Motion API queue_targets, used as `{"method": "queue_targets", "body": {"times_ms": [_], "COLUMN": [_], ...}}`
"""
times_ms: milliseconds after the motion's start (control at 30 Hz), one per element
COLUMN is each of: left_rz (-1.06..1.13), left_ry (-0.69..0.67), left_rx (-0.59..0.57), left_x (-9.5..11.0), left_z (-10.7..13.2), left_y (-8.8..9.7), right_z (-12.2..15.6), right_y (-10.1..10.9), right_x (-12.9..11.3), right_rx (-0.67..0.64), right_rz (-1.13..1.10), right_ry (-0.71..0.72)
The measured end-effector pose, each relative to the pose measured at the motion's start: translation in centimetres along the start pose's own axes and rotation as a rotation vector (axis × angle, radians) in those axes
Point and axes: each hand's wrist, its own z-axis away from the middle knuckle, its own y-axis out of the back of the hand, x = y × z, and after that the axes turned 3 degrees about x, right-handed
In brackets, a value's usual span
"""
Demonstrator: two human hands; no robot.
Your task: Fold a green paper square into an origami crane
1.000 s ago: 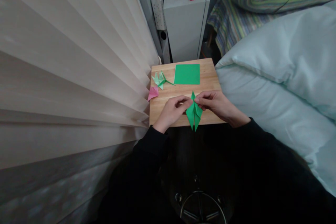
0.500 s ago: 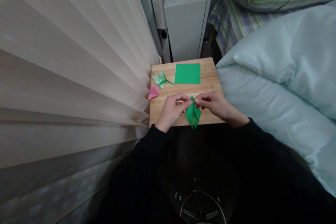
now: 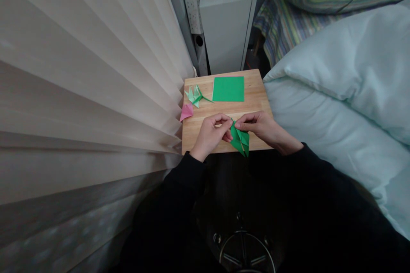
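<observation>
A folded green origami paper [image 3: 241, 140], diamond-like with pointed ends, is held over the near edge of a small wooden table [image 3: 198, 136]. My left hand [image 3: 213, 133] pinches its upper tip from the left, thumb and index finger closed. My right hand [image 3: 258, 127] pinches the same end from the right, close beside the left fingertips. The paper slants, its lower point toward the right and toward me. Part of its top is hidden behind the fingers.
A stack of green square paper [image 3: 228, 89] lies at the table's back. Light green folded pieces [image 3: 194, 95] and a pink folded paper [image 3: 186, 111] sit at the left. Pleated curtain [image 3: 128, 72] borders the left side, pale bedding [image 3: 336, 76] the right, a white cabinet [image 3: 225, 34] behind.
The folded green paper has tilted, its lower point swinging to the right. Both hands keep their pinch near the top, with only small finger shifts.
</observation>
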Motion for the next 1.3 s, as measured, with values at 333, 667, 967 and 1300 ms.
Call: {"method": "queue_targets", "body": {"times_ms": [333,667,967,1300], "left_rz": [0.023,0.007,0.028,0.035], "left_ry": [0.001,-0.018,0.005,-0.023], "left_rx": [0.045,0.083,0.082,0.038], "left_x": [-0.07,-0.01,0.16,-0.44], "left_z": [0.06,-0.08,-0.22,-0.52], "left_y": [-0.48,-0.7,-0.44,0.03], "right_z": [-0.16,-0.09,-0.03,-0.14], "right_y": [0.01,-0.15,-0.16,-0.14], "right_x": [0.24,0.36,0.39,0.49], "right_rx": [0.034,0.046,0.038,0.031], "right_rz": [-0.002,0.03,0.039,0.09], "right_ry": [0.01,0.028,0.039,0.043]}}
